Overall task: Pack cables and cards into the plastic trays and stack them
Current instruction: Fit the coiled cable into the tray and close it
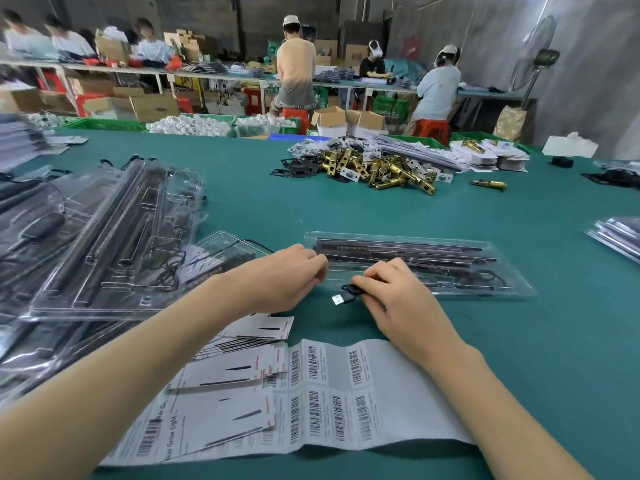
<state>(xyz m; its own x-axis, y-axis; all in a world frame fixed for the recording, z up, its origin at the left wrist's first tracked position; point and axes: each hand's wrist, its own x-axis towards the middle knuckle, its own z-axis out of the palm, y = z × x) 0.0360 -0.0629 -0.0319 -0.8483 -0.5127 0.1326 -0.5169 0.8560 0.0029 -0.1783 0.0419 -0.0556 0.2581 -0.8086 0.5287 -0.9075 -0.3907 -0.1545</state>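
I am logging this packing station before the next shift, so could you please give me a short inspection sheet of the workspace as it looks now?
Surface: green table, no damage seen.
Job's things: clear plastic tray in front of the hands; heap of trays at left; printed cards; barcode label sheet.
Clutter: pile of brass lock parts at the far side.
Grippers: left hand rests at the tray's end; right hand pinches a black USB cable.
Cables: USB plug points left, not yet in tray.
Surroundings: seated workers, cardboard boxes.

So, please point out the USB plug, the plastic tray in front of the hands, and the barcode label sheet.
USB plug [338,299], head view, metal tip.
plastic tray [516,287], head view, near right rim.
barcode label sheet [408,410], head view, blank right part.
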